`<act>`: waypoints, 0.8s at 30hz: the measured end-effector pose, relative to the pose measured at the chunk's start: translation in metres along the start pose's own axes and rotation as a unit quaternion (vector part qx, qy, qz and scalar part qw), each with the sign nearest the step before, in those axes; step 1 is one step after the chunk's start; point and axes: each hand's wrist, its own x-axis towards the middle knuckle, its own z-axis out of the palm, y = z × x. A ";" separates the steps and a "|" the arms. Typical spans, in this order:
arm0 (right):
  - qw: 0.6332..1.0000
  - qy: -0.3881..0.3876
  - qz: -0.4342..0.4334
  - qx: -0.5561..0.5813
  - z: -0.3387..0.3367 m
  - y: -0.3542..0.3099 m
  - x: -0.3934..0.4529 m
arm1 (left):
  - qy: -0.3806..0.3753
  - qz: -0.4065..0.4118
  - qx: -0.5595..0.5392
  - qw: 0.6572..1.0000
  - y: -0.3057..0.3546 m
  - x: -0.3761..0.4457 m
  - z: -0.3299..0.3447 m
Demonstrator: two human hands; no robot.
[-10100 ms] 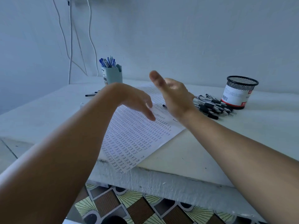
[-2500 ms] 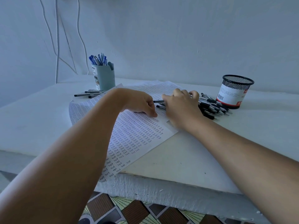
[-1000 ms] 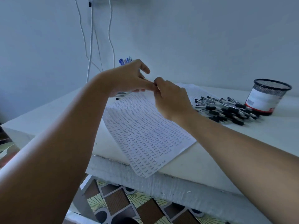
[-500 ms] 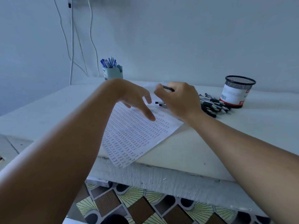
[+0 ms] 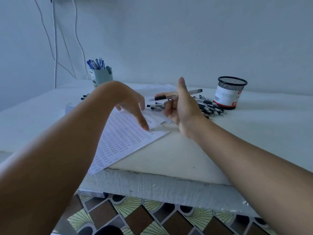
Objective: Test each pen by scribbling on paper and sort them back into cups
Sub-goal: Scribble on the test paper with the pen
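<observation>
My right hand (image 5: 182, 107) is raised over the table with the thumb pointing up, its fingers curled round a black-tipped pen (image 5: 196, 91) held level. My left hand (image 5: 131, 103) hangs over the printed paper sheet (image 5: 122, 139) with relaxed fingers, one fingertip at the sheet's surface. A pile of several black pens (image 5: 210, 106) lies right of the paper. Two more pens (image 5: 155, 106) lie on the sheet between my hands. A black mesh cup (image 5: 230, 93) stands at the right. A pale cup (image 5: 101, 76) holding blue pens stands at the back left.
A few loose pens (image 5: 84, 97) lie on the white table (image 5: 254, 126) left of the paper, near the pale cup. White cables (image 5: 55, 39) hang down the wall at the left. The table's front edge (image 5: 169, 185) sits above a patterned floor.
My right hand has turned thumb-up and lifted the pen a little higher. My left hand has lowered its fingers toward the paper.
</observation>
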 end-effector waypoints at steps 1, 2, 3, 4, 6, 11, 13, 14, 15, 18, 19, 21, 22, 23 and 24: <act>1.000 -0.011 0.008 -0.020 -0.005 0.004 0.000 | 0.008 0.002 -0.011 1.000 0.000 0.002 -0.001; 0.999 -0.024 0.012 -0.044 -0.008 0.006 -0.002 | 0.020 0.004 -0.025 0.999 -0.001 0.005 -0.001; 0.997 -0.039 0.011 -0.069 -0.010 0.009 -0.003 | 0.033 0.003 -0.040 0.999 -0.002 0.008 -0.002; 0.994 -0.055 0.007 -0.092 -0.011 0.009 -0.005 | 0.043 0.003 -0.053 0.998 -0.003 0.010 -0.001; 0.985 -0.082 -0.030 -0.147 -0.011 0.009 -0.008 | 0.053 -0.004 -0.066 0.996 -0.003 0.012 0.000; 0.947 -0.096 -0.114 -0.284 -0.015 0.012 -0.011 | 0.043 -0.026 -0.068 0.996 -0.006 0.019 0.001; 0.942 -0.094 -0.087 -0.309 -0.014 0.014 -0.011 | 0.036 -0.031 -0.068 0.997 -0.008 0.022 0.000; 0.939 -0.093 -0.080 -0.320 -0.013 0.015 -0.010 | 0.030 -0.035 -0.070 0.997 -0.009 0.025 0.000; 0.936 -0.097 -0.076 -0.330 -0.013 0.016 -0.008 | 0.026 -0.038 -0.074 0.996 -0.011 0.028 -0.001; 0.927 -0.110 -0.088 -0.347 -0.014 0.020 -0.004 | -0.013 -0.039 -0.093 0.995 -0.020 0.040 0.001; 0.927 -0.112 -0.096 -0.344 -0.016 0.022 -0.002 | -0.031 -0.036 -0.091 0.995 -0.024 0.043 0.002; 0.929 -0.120 -0.114 -0.331 -0.017 0.023 -0.003 | -0.046 -0.032 -0.079 0.995 -0.029 0.047 0.006; 0.928 -0.124 -0.122 -0.328 -0.018 0.022 -0.004 | -0.046 -0.034 -0.081 0.995 -0.030 0.049 0.007; 0.929 -0.127 -0.127 -0.325 -0.018 0.023 -0.004 | -0.045 -0.038 -0.087 0.994 -0.031 0.049 0.007; 0.930 -0.129 -0.128 -0.319 -0.018 0.023 -0.004 | -0.048 -0.041 -0.092 0.994 -0.032 0.050 0.007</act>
